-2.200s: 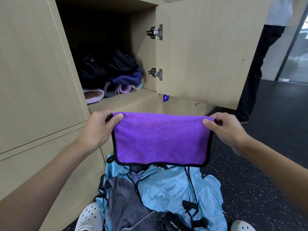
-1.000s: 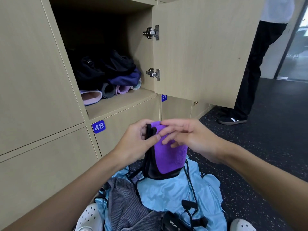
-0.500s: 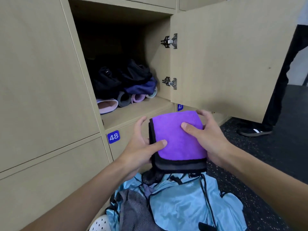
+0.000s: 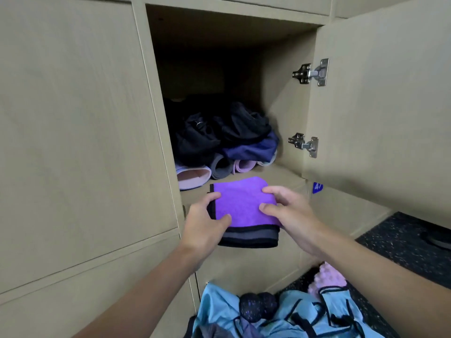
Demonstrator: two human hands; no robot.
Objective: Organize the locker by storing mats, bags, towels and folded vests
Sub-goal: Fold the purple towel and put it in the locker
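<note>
A folded purple towel [image 4: 241,206] with black edging hangs level just in front of the open locker's shelf edge [image 4: 285,178]. My left hand [image 4: 205,228] grips its left side, thumb on top. My right hand [image 4: 290,215] holds its right side with fingers curled over the top. Inside the locker lie rolled mats [image 4: 195,176] in pink and grey, with black bags [image 4: 219,132] and a dark blue cloth [image 4: 253,150] piled on them.
The locker door [image 4: 378,106] stands open to the right, its two hinges showing. A light blue bag [image 4: 280,315] lies on the floor below with a dark double ball [image 4: 257,307] and a pink knobbly item [image 4: 328,279] on it. Closed locker fronts fill the left.
The towel went from spread wide to folded small between both hands. It has since risen and moved forward to the locker opening, and my view has come closer.
</note>
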